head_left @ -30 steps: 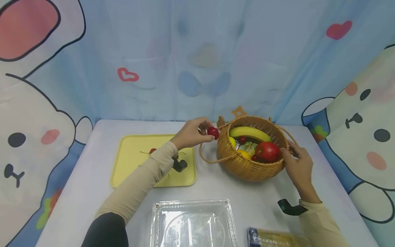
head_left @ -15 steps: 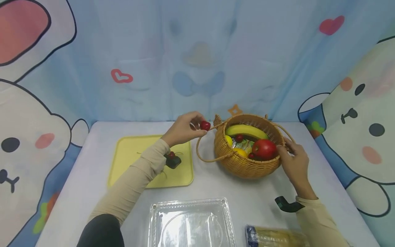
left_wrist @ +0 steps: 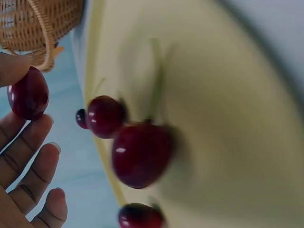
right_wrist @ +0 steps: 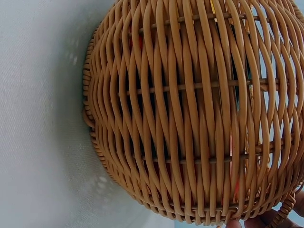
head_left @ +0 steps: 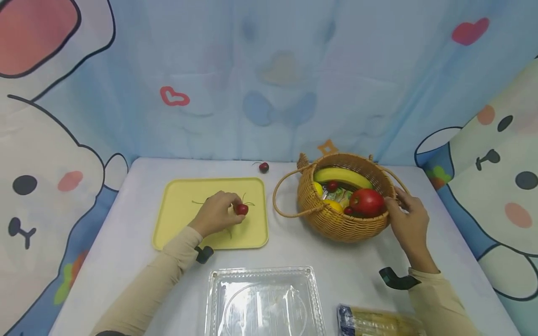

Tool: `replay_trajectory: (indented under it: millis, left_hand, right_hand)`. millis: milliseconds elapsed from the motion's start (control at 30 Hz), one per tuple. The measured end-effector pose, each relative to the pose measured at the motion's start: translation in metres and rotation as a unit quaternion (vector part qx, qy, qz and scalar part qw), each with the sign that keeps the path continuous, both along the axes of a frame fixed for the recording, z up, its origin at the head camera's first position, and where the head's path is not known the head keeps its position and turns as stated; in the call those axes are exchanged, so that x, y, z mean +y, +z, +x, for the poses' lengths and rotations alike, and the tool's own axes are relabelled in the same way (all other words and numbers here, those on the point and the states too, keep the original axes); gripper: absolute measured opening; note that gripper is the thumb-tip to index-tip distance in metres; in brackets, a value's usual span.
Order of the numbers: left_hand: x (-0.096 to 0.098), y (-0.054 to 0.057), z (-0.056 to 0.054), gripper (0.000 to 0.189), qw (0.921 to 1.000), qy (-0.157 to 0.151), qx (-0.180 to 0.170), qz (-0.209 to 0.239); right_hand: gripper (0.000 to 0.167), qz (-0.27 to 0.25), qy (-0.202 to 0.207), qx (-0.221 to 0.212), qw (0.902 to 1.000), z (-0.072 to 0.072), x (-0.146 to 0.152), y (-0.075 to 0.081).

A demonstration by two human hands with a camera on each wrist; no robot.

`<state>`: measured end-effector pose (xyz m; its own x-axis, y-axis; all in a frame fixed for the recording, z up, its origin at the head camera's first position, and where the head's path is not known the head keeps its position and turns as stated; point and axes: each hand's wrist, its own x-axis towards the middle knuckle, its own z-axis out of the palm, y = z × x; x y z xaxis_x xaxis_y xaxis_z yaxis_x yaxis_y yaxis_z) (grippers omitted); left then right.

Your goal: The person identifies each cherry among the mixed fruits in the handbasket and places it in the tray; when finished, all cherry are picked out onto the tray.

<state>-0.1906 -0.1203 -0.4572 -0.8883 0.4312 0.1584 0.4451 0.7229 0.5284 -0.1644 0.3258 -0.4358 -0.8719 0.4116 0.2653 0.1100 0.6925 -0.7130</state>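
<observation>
Over the yellow tray [head_left: 176, 200], my left hand [head_left: 214, 212] pinches a dark red cherry [left_wrist: 28, 92] between thumb and index finger; the other fingers are loosely bent. Further cherries [left_wrist: 142, 156] with green stems lie on the tray, mostly hidden beneath the hand in the head view. Beyond the tray's back edge, one more cherry [head_left: 264, 167] rests on the table. My right hand [head_left: 408, 224] grips the right rim of a wicker basket [head_left: 342, 231], thumb in front, near the handle's end. Inside it are a banana [head_left: 342, 176], a large red fruit [head_left: 366, 202], yellow fruits [head_left: 333, 205] and small cherries [head_left: 332, 186].
A transparent plastic box [head_left: 214, 303] stands at the table's front middle. To its right lies a yellowish wrapped packet [head_left: 374, 322], partly under the right forearm. One basket handle [head_left: 277, 200] hangs out to the left. A printed blue curtain [head_left: 210, 130] closes off the back.
My left hand has moved from beside the basket's left handle, back left and down over the tray. The cherry behind the tray has come into view. My right hand stays on the rim.
</observation>
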Motion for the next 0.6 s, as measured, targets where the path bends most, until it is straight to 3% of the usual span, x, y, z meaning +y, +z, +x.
replay_trajectory:
  millis: [133, 333, 467, 600]
  left_hand:
    - [-0.002, -0.017, 0.011, 0.018, 0.9968, -0.014, 0.062, -0.049]
    - [0.004, -0.033, 0.02, 0.021, 0.9816, -0.032, 0.153, -0.11]
    - [0.005, -0.037, 0.023, 0.022, 0.9745, -0.026, 0.185, -0.123]
    - [0.005, -0.037, 0.025, 0.024, 0.9734, -0.028, 0.184, -0.133]
  right_hand:
    - [0.045, 0.005, -0.001, 0.006, 1.0, 0.0, 0.001, 0.0]
    - [0.044, 0.005, -0.002, 0.027, 0.9996, 0.0, 0.003, 0.001]
    - [0.044, 0.003, -0.002, 0.02, 0.9998, -0.001, 0.001, 0.001]
    - [0.045, 0.002, -0.003, 0.011, 0.9999, 0.0, 0.0, 0.0]
